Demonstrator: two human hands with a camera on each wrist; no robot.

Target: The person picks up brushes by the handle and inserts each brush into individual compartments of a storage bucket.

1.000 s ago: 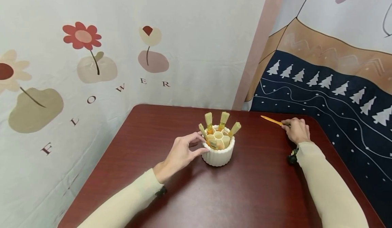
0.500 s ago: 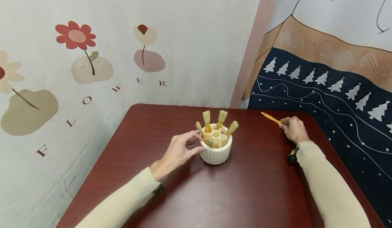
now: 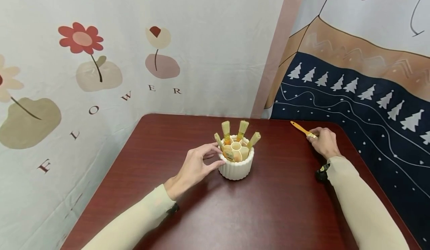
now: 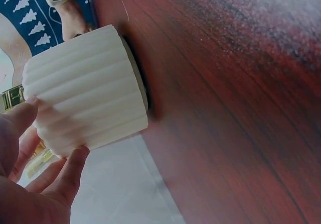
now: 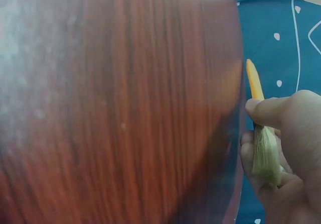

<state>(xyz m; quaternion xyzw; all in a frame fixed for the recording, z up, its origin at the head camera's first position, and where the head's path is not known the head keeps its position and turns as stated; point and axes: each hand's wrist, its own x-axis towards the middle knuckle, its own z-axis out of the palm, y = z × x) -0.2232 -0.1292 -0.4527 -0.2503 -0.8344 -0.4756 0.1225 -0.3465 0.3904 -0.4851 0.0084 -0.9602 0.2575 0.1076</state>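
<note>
Left wall cloth (image 3: 100, 67) with flower prints and "FLOWER" lettering, dark red worktop (image 3: 268, 212) below it. Left hand (image 3: 195, 168) at the left side of the white ribbed holder (image 3: 236, 166); thumb and fingertips curled onto its wall, so the grip is closed round the holder, confirmed in left wrist view where fingers (image 4: 67, 171) press the ribbed side of holder (image 4: 85, 113). Holder sits upright mid-worktop, divided into petal-shaped compartments; four brushes (image 3: 235, 132) stand in it bristles up, leaning outward; front compartments look unfilled, cannot tell exactly which. Further right, right hand (image 3: 322, 142) near the far right corner of the worktop, grip closed, pinching a loose orange-handled brush (image 3: 302, 129) at the bristle end; right wrist view shows thumb over the ferrule and bristles lying in the palm, brush (image 5: 261, 128). Brush long axis runs from the hand up and to the left, handle tip pointing away from the person toward the back corner, slightly raised or just off the worktop, cannot tell if touching. Key relation: holder lies well to the left of the right hand and a bit nearer the person; left hand is the one on the holder, right hand has the brush. Right wall cloth (image 3: 352, 93) dark blue with white trees.
</note>
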